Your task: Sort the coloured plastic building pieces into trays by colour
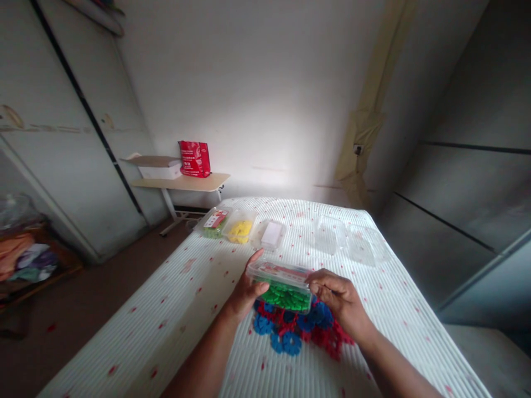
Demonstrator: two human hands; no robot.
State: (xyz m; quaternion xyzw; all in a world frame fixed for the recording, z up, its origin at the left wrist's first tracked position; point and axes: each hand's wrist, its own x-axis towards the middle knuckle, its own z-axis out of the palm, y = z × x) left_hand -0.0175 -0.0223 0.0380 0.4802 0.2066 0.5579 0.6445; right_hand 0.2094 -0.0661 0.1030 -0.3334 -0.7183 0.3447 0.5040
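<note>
A clear plastic box [286,296] full of green pieces is held up between my two hands. Its lid [282,271] carries a red and white label. My left hand [245,287] grips the box's left end, thumb on the front side. At the right end, my right hand [336,296] pinches the lid's corner; whether that corner is pressed down or lifted I cannot tell. Below and behind the box lies a pile of loose blue flower-shaped discs [291,342] and red pieces [332,338], partly hidden by the box and my right hand.
Along the table's far left stand a labelled box with green pieces [213,224], a container with yellow pieces [240,231] and a container holding a white card [271,234]. Clear empty containers [331,235] sit at the far right. A side table [199,182] holds a red bag [194,159].
</note>
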